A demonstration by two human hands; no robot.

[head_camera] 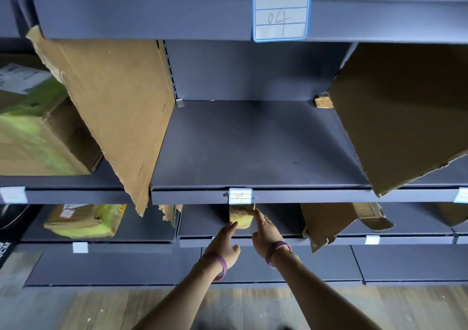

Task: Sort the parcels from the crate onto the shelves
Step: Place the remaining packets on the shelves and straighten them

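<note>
The parcel (240, 217) sits on the shelf (202, 225) just beyond the fingers, flanked by the left hand (224, 243) and right hand (266, 231). Both touch it with nearly straight fingers (neither curled round it), equally near.

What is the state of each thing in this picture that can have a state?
small yellow-taped parcel: in the compartment under label 09, touched by both hands.
left hand: fingers straight, touching the parcel's left side.
right hand: forefinger straight, touching the parcel's upper right.
left cardboard divider: leaning, lower edge torn.
right cardboard divider: leaning, lower edge torn.
</note>
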